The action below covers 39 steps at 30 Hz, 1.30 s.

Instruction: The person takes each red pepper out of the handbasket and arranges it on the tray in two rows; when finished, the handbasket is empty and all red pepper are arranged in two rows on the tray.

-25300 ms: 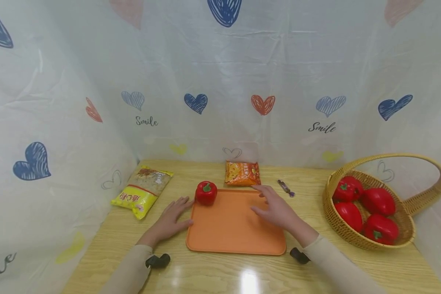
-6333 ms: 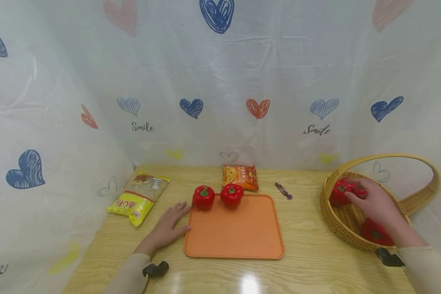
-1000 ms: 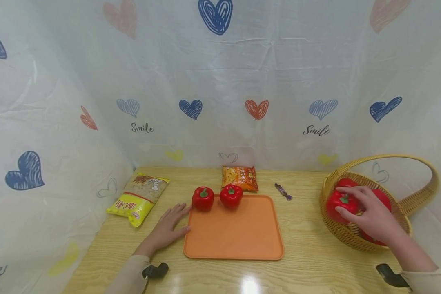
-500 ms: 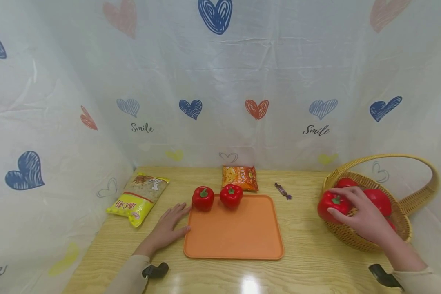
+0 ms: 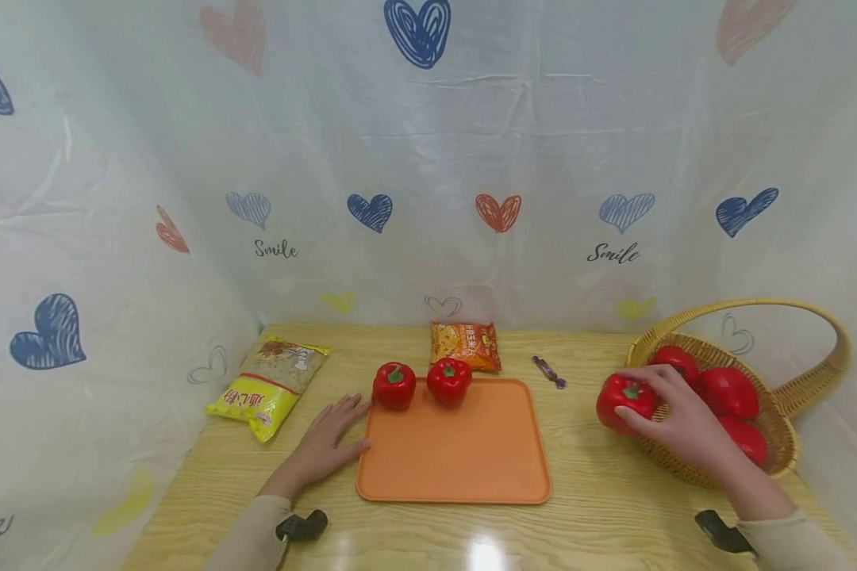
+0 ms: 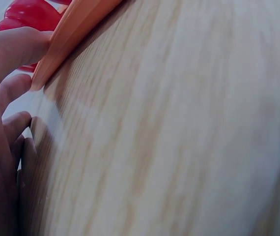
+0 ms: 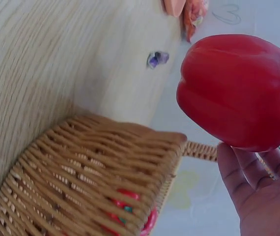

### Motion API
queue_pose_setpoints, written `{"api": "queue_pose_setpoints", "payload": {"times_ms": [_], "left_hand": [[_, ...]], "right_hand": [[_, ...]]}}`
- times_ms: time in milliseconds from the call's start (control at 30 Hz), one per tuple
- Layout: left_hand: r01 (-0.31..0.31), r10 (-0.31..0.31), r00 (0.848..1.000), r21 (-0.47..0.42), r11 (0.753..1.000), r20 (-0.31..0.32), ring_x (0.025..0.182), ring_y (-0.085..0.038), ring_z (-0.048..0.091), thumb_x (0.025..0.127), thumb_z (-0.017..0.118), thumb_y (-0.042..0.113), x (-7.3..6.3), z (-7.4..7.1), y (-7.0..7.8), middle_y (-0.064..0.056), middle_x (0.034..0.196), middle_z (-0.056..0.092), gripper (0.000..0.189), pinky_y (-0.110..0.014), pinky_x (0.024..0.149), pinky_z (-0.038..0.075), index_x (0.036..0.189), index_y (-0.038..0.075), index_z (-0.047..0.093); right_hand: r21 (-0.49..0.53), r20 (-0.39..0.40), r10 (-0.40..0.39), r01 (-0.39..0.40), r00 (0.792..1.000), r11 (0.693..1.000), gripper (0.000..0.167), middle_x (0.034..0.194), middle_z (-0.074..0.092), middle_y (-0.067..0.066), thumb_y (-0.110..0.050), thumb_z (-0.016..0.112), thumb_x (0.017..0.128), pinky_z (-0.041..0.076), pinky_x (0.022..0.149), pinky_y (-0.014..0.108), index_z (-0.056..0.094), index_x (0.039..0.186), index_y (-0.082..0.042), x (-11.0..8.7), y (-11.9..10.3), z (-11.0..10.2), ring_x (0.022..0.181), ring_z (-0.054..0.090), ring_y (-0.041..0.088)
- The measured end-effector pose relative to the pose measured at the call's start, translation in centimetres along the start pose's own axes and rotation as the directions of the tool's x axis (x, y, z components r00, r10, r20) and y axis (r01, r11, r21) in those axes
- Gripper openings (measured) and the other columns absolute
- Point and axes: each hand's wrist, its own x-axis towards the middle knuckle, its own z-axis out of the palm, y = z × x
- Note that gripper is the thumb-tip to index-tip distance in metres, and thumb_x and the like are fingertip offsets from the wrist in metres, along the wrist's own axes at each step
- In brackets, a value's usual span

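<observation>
My right hand (image 5: 678,412) grips a red bell pepper (image 5: 623,404) between thumb and fingers, held up just left of the wicker basket (image 5: 785,444). In the right wrist view the held pepper (image 7: 238,91) appears above the table beside the basket's woven side. Fingers of my left hand (image 5: 324,444) lie relaxed at the left edge of the orange tray (image 5: 453,452), thumb at its rim. Two red bell peppers sit side by side along the tray's far edge, one at the left corner (image 5: 394,386) and another (image 5: 449,381) beside it.
Three red peppers (image 5: 728,392) lie inside the basket, whose tall handle (image 5: 821,388) arches over it. Behind the tray rests an orange snack packet (image 5: 466,346), with a small wrapped candy (image 5: 549,372) to its right. A yellow pasta bag (image 5: 270,386) lies at the left.
Over the last second my right hand has carried the pepper leftward from over the basket, past its rim. The left hand has stayed put. Earlier, a second pepper came onto the tray.
</observation>
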Motion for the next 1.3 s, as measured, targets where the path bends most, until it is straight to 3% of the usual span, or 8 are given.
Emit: {"api": "queue_pose_setpoints", "payload": {"times_ms": [267,900,1300], "left_hand": [[0.005,-0.005,1.000,-0.003,1.000,0.003,0.152,-0.038,0.023,0.095,0.068,0.041,0.0,0.0,0.0,-0.017,0.162,0.035,0.069,-0.059,0.122,0.013,0.154,0.011,0.046],[0.010,-0.010,1.000,0.002,1.000,0.001,0.152,-0.038,0.023,0.095,0.068,0.041,-0.1,-0.1,0.0,-0.017,0.162,0.035,0.070,-0.057,0.123,0.012,0.154,0.010,0.046],[0.014,-0.014,1.000,0.008,1.000,0.006,0.153,-0.037,0.022,0.096,0.067,0.043,-0.1,-0.1,0.0,-0.016,0.162,0.034,0.070,-0.057,0.123,0.012,0.154,0.011,0.046]], "right_hand": [[0.006,-0.001,-0.020,0.020,1.000,1.000,0.057,0.121,0.053,0.004,-0.038,0.084,0.085,0.060,0.077,0.046,0.063,0.134,-0.018,0.5,-0.4,1.5,0.107,0.057,0.031],[0.057,-0.014,-0.093,0.094,0.996,0.994,0.052,0.120,0.056,0.010,-0.033,0.084,0.086,0.056,0.084,0.056,0.066,0.131,-0.013,2.2,-1.9,5.2,0.105,0.059,0.033],[0.112,0.024,-0.089,0.086,0.996,0.990,0.054,0.120,0.056,0.010,-0.031,0.083,0.086,0.057,0.085,0.057,0.065,0.135,-0.016,3.5,-2.9,7.4,0.105,0.060,0.033]]}}
